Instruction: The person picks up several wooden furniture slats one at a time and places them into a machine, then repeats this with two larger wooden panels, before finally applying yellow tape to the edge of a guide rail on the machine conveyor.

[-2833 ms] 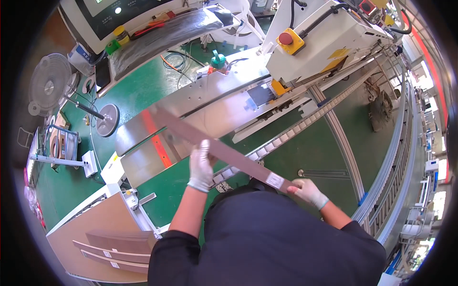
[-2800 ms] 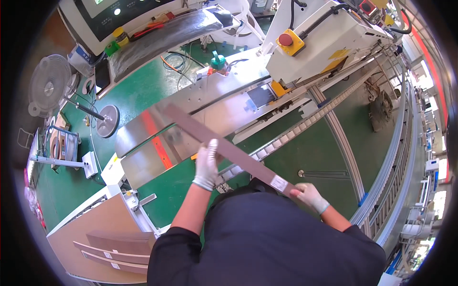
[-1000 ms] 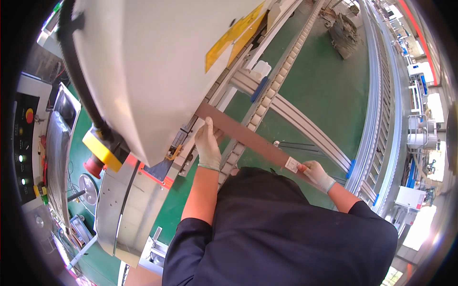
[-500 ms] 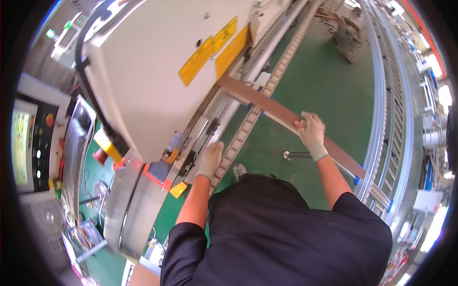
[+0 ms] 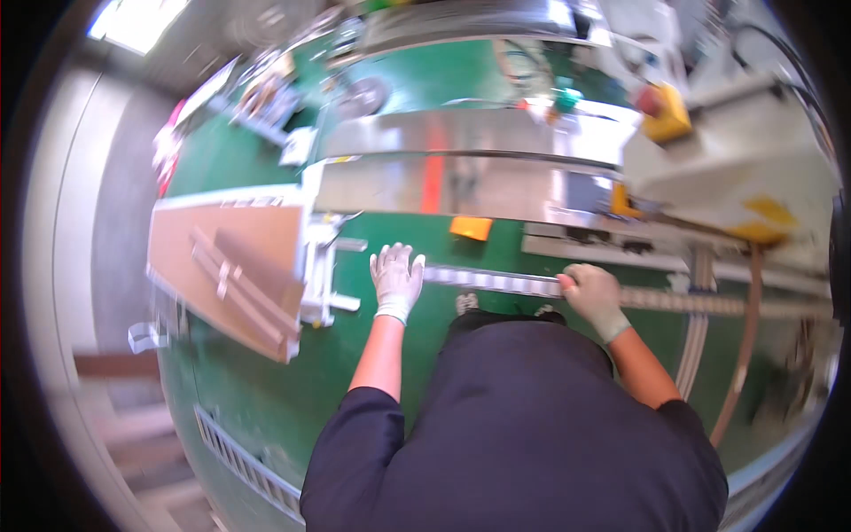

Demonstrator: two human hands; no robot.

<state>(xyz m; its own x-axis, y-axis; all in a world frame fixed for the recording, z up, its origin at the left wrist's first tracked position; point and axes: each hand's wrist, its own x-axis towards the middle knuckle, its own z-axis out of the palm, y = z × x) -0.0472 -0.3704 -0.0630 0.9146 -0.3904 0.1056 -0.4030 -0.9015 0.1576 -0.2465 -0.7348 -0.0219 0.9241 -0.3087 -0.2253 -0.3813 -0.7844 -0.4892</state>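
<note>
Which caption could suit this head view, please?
Gloved left hand open, right hand partly curled; brown strip across segmented track at right.

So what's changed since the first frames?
The brown strip, earlier in both hands over the metal table, has moved right and now lies across the roller track, let go. Left hand is open; right hand is off the strip. Unchanged: other strips on the brown board.
</note>
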